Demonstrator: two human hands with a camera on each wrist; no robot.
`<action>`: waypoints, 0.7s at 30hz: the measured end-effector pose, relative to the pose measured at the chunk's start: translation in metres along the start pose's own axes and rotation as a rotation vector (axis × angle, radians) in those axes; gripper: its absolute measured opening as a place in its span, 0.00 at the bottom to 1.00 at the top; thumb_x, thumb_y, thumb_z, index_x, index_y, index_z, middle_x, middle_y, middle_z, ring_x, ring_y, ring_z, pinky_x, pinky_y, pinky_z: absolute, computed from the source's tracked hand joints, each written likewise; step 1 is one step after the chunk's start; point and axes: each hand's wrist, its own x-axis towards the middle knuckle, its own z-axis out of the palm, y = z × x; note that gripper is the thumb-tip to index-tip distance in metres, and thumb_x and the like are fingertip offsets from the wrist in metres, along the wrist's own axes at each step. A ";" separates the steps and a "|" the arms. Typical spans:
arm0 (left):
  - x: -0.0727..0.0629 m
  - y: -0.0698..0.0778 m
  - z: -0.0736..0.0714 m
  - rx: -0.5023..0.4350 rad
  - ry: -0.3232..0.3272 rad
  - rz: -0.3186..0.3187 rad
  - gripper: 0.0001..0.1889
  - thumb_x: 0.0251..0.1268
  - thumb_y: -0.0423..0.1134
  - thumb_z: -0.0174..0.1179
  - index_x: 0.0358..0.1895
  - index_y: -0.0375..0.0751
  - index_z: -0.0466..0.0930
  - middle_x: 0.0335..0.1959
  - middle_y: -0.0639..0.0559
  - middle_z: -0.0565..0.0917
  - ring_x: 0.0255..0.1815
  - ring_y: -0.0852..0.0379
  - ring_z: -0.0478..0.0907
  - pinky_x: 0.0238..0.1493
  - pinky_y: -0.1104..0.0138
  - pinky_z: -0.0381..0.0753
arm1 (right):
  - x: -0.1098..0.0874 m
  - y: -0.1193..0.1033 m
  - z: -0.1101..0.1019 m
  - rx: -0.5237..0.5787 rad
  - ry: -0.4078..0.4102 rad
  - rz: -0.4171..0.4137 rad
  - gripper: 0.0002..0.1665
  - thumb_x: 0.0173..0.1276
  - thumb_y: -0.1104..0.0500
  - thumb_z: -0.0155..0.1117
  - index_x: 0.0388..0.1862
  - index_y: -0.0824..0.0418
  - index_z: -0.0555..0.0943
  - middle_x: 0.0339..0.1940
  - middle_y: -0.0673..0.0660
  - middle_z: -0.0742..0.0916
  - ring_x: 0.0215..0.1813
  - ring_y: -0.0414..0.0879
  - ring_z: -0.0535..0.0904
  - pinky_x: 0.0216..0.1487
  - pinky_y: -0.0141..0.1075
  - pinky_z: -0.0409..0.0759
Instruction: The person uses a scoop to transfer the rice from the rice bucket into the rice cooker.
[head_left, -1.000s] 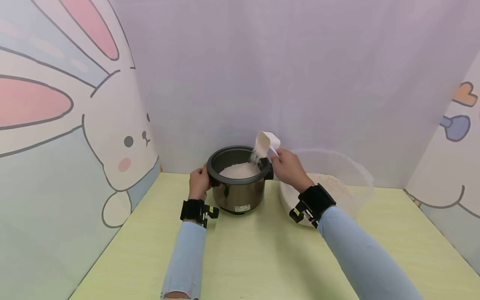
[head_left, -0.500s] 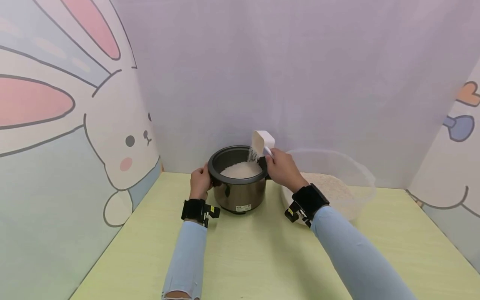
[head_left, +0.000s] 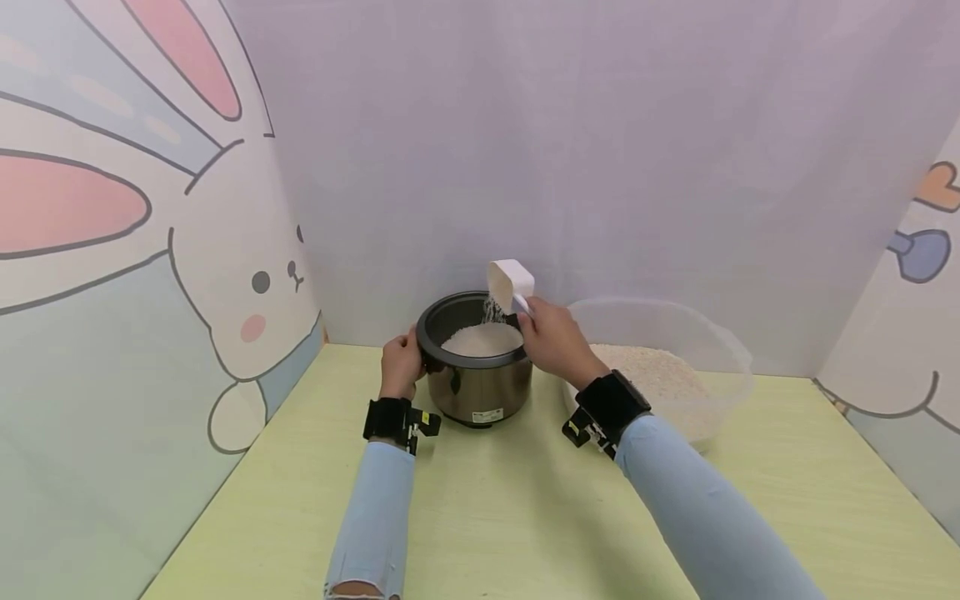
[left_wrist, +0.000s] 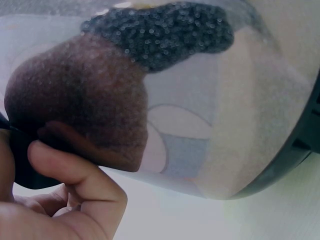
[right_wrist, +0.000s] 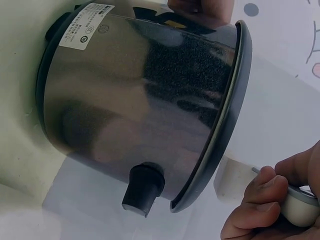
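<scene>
A brown, shiny rice cooker (head_left: 480, 392) without a lid stands upright on the table, with white rice (head_left: 482, 340) inside. My left hand (head_left: 401, 365) grips its black left side handle (left_wrist: 30, 165), thumb bent over it in the left wrist view. Above the pot's right rim, my right hand (head_left: 557, 340) holds a white scoop (head_left: 514, 280) by its handle. The scoop tips leftward and grains stream from it into the pot. In the right wrist view, curled fingers (right_wrist: 265, 200) wrap the scoop's handle, beside the cooker's free black handle (right_wrist: 145, 187).
A large translucent tub (head_left: 667, 318) of rice (head_left: 652, 371) stands right of the cooker, partly behind my right forearm. A pale curtain (head_left: 600, 167) rises close behind both. Rabbit-printed panels (head_left: 225, 308) flank the yellow-green table (head_left: 465, 517).
My right hand has moved left with the scoop, carrying it farther over the pot as rice keeps falling. My left hand has stayed on the cooker's handle.
</scene>
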 end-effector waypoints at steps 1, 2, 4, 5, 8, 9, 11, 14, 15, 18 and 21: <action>0.000 0.000 0.000 -0.001 -0.002 0.001 0.22 0.82 0.55 0.49 0.34 0.39 0.74 0.21 0.55 0.69 0.17 0.62 0.67 0.21 0.71 0.69 | 0.000 -0.001 0.000 -0.003 -0.002 -0.007 0.09 0.82 0.62 0.49 0.43 0.67 0.75 0.28 0.58 0.77 0.27 0.49 0.73 0.30 0.42 0.72; 0.000 0.000 0.000 -0.002 -0.003 0.002 0.22 0.82 0.55 0.50 0.35 0.39 0.75 0.21 0.54 0.69 0.17 0.62 0.67 0.21 0.71 0.69 | -0.001 -0.002 0.000 -0.006 -0.005 -0.015 0.09 0.82 0.62 0.49 0.44 0.67 0.75 0.27 0.58 0.77 0.27 0.49 0.73 0.30 0.41 0.72; -0.001 0.000 -0.001 -0.004 -0.004 0.004 0.22 0.82 0.54 0.50 0.35 0.39 0.75 0.21 0.54 0.69 0.17 0.62 0.67 0.21 0.71 0.69 | -0.002 -0.004 0.000 -0.008 -0.017 -0.021 0.09 0.82 0.62 0.50 0.45 0.67 0.74 0.26 0.57 0.76 0.25 0.48 0.71 0.30 0.41 0.70; -0.001 0.000 -0.001 -0.005 -0.005 0.005 0.22 0.82 0.54 0.50 0.35 0.39 0.75 0.21 0.55 0.69 0.17 0.62 0.67 0.21 0.71 0.69 | -0.003 -0.006 0.000 -0.013 -0.021 -0.025 0.09 0.82 0.62 0.50 0.46 0.67 0.75 0.26 0.57 0.75 0.25 0.48 0.71 0.30 0.41 0.70; -0.001 0.000 -0.001 -0.009 -0.008 0.006 0.22 0.82 0.54 0.50 0.35 0.39 0.75 0.20 0.54 0.69 0.17 0.61 0.67 0.21 0.70 0.69 | -0.005 -0.007 0.001 -0.044 -0.039 -0.032 0.09 0.82 0.62 0.49 0.49 0.68 0.75 0.26 0.56 0.75 0.24 0.47 0.71 0.30 0.41 0.70; -0.001 0.000 -0.001 -0.009 -0.009 0.005 0.22 0.82 0.55 0.50 0.35 0.39 0.75 0.21 0.54 0.69 0.17 0.61 0.67 0.21 0.70 0.69 | -0.006 -0.007 0.001 -0.054 -0.045 -0.032 0.09 0.82 0.62 0.49 0.50 0.68 0.74 0.26 0.56 0.76 0.24 0.47 0.71 0.29 0.41 0.70; 0.000 -0.001 -0.001 -0.008 -0.009 0.002 0.22 0.81 0.55 0.50 0.35 0.39 0.75 0.21 0.54 0.69 0.18 0.61 0.67 0.22 0.70 0.69 | -0.007 -0.008 0.002 -0.073 -0.055 -0.031 0.10 0.83 0.62 0.49 0.52 0.68 0.74 0.27 0.56 0.76 0.24 0.48 0.72 0.29 0.41 0.71; 0.000 -0.001 -0.001 -0.010 -0.005 0.003 0.22 0.81 0.56 0.51 0.35 0.39 0.75 0.21 0.55 0.69 0.18 0.61 0.67 0.22 0.70 0.69 | -0.009 -0.008 0.003 -0.088 -0.061 -0.033 0.11 0.83 0.61 0.50 0.54 0.68 0.74 0.28 0.56 0.77 0.25 0.48 0.73 0.29 0.41 0.72; 0.000 -0.001 -0.001 -0.011 -0.007 0.004 0.22 0.81 0.56 0.51 0.35 0.39 0.74 0.21 0.55 0.68 0.17 0.61 0.67 0.22 0.70 0.69 | -0.009 -0.008 0.002 -0.087 -0.062 -0.033 0.11 0.83 0.61 0.50 0.54 0.68 0.74 0.28 0.56 0.78 0.25 0.48 0.74 0.29 0.41 0.72; 0.000 -0.002 -0.001 -0.017 -0.009 0.013 0.22 0.81 0.55 0.50 0.33 0.39 0.73 0.19 0.55 0.68 0.17 0.61 0.66 0.22 0.69 0.69 | -0.011 -0.006 0.002 -0.094 -0.056 -0.043 0.12 0.82 0.62 0.50 0.55 0.69 0.74 0.29 0.57 0.79 0.26 0.48 0.75 0.30 0.42 0.74; 0.000 -0.002 -0.001 -0.018 -0.011 0.020 0.22 0.82 0.54 0.50 0.33 0.39 0.73 0.19 0.55 0.68 0.16 0.61 0.67 0.23 0.69 0.70 | -0.012 -0.005 0.002 -0.109 -0.047 -0.054 0.11 0.82 0.62 0.50 0.54 0.69 0.74 0.30 0.57 0.80 0.28 0.49 0.76 0.32 0.43 0.75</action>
